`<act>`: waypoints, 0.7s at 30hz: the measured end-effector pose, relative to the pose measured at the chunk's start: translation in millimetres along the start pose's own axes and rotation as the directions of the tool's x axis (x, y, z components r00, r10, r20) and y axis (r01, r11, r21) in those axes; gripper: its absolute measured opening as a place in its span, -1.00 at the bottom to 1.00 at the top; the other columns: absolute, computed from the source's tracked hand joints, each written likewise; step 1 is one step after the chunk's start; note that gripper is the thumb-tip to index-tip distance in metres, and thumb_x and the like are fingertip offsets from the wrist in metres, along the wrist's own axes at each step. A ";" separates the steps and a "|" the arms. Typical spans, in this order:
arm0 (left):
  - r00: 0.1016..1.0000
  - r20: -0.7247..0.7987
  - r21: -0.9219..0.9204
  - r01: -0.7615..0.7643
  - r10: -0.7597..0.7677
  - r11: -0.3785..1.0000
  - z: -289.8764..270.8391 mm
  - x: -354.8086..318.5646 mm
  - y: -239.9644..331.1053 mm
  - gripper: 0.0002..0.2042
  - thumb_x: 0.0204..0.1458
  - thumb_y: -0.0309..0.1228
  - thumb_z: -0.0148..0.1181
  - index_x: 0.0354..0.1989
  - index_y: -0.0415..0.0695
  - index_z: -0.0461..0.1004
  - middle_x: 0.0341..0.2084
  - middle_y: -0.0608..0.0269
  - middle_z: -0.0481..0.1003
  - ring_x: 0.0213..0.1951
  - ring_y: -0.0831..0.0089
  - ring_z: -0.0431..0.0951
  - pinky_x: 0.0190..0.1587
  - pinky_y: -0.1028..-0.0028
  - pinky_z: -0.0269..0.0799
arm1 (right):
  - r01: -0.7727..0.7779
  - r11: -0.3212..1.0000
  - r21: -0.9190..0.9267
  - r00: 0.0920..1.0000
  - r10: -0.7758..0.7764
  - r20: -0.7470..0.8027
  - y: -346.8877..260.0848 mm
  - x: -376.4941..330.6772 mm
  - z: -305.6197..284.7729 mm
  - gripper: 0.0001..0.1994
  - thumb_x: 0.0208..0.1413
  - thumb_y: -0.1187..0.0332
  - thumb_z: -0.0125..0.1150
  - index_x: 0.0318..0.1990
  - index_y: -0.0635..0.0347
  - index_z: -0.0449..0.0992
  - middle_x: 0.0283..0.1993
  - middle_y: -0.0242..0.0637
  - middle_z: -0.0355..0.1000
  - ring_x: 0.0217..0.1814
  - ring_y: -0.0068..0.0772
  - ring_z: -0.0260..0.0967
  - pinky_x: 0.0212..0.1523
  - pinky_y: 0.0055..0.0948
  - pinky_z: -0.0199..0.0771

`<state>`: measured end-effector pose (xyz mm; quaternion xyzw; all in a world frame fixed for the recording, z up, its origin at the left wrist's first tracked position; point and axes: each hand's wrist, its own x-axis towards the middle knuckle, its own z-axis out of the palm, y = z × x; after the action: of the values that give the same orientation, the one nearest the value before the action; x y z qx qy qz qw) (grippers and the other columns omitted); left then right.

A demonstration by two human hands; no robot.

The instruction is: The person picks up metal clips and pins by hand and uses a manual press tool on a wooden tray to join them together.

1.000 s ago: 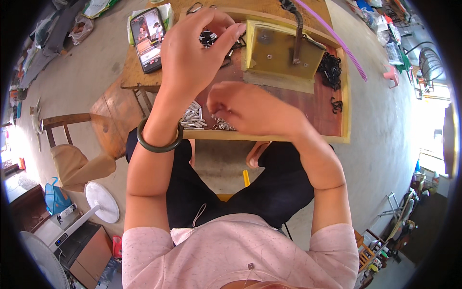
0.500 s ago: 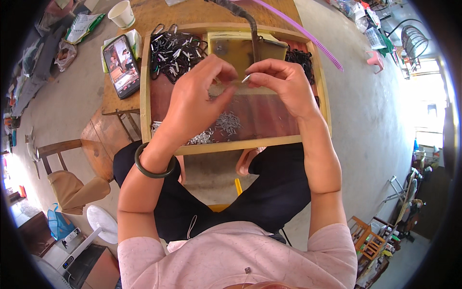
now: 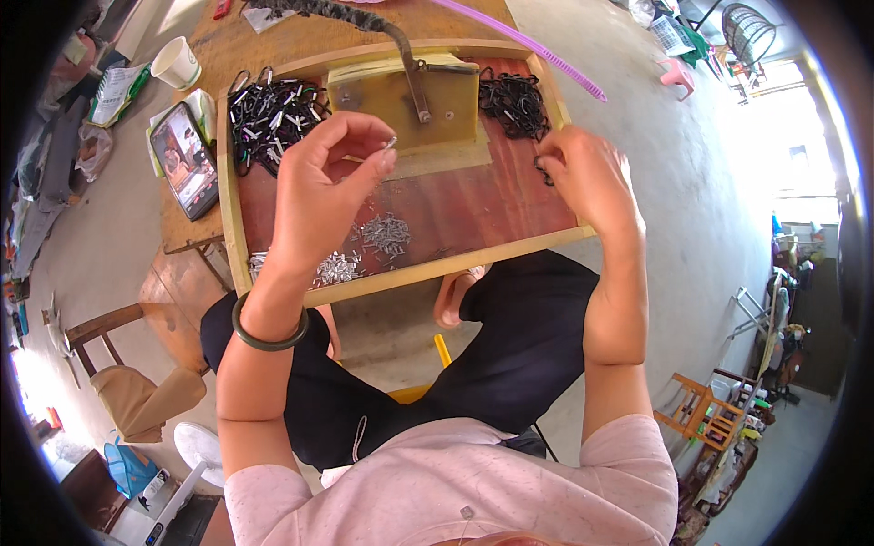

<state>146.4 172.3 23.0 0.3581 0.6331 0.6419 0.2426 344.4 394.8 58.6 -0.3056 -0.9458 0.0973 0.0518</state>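
Note:
My left hand (image 3: 323, 187) is raised over the left half of a shallow wooden-rimmed tray (image 3: 455, 273). Its thumb and forefinger pinch a small silvery metal piece (image 3: 391, 143). At the tray's right side, my right hand (image 3: 590, 177) has its fingertips closed on a black elastic loop (image 3: 543, 170), partly covered by the fingers. Between the hands stands a yellowish block (image 3: 446, 118) with a metal rod (image 3: 414, 86) reaching down in front of it. Small metal pieces lie in a grey heap (image 3: 385, 235) and a brighter heap (image 3: 339, 268) near the front rim.
Black loops with silvery pieces form a pile (image 3: 273, 114) at the tray's back left; more black loops (image 3: 513, 100) lie back right. A phone (image 3: 185, 159) and paper cup (image 3: 176, 64) rest on the wooden table, left. A purple strip (image 3: 546, 59) crosses behind the tray.
My right hand has gone from beside the rod to the tray's right side and now grips a black loop. The hands have moved apart, and the whole view has shifted.

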 end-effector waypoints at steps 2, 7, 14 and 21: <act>0.997 0.024 -0.043 0.071 -0.070 0.997 -3.1 -0.7 0.3 -0.86 0.14 -0.58 0.31 -0.14 -0.23 0.56 -0.32 0.37 0.58 -0.24 0.63 0.58 -0.14 0.56 0.53 | -0.044 0.990 -0.135 0.991 0.061 0.119 3.3 -9.2 3.1 -0.87 0.08 0.44 0.25 -0.21 0.18 0.62 -0.21 -0.14 0.56 -0.14 0.02 0.53 -0.10 -0.19 0.52; 0.998 -0.002 -0.032 0.055 -0.055 0.998 -6.0 -0.8 -7.5 -0.89 0.16 -0.56 0.31 -0.17 -0.24 0.57 -0.32 0.40 0.59 -0.26 0.66 0.56 -0.16 0.58 0.49 | 0.322 0.946 -0.026 0.927 -0.310 0.210 -22.4 -29.6 15.8 -0.91 0.02 0.42 0.30 -0.31 0.18 0.60 -0.28 -0.23 0.53 -0.14 -0.02 0.52 -0.09 -0.10 0.50; 1.000 0.026 0.094 -0.002 -0.001 0.996 -3.6 -1.6 -4.8 -0.89 0.11 -0.55 0.36 -0.20 -0.22 0.59 -0.32 0.43 0.57 -0.26 0.68 0.51 -0.17 0.61 0.42 | 0.497 0.803 0.330 0.804 -0.569 0.173 -41.2 -26.8 44.4 -0.89 0.00 0.40 0.34 -0.33 0.19 0.58 -0.28 -0.25 0.51 -0.14 -0.03 0.50 -0.09 -0.12 0.49; 0.998 0.013 0.069 0.058 -0.059 0.996 -3.3 -2.7 -4.5 -0.89 0.08 -0.54 0.37 -0.23 -0.20 0.61 -0.36 0.40 0.60 -0.30 0.63 0.54 -0.20 0.56 0.46 | 0.521 0.816 0.251 0.784 -0.574 0.237 -57.3 -16.9 54.1 -0.90 0.02 0.41 0.33 -0.30 0.16 0.58 -0.27 -0.25 0.47 -0.14 -0.03 0.48 -0.11 -0.10 0.47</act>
<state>144.9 168.5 18.4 0.3521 0.6631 0.6099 0.2536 317.1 331.1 17.6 0.0070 -0.9779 0.2048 -0.0410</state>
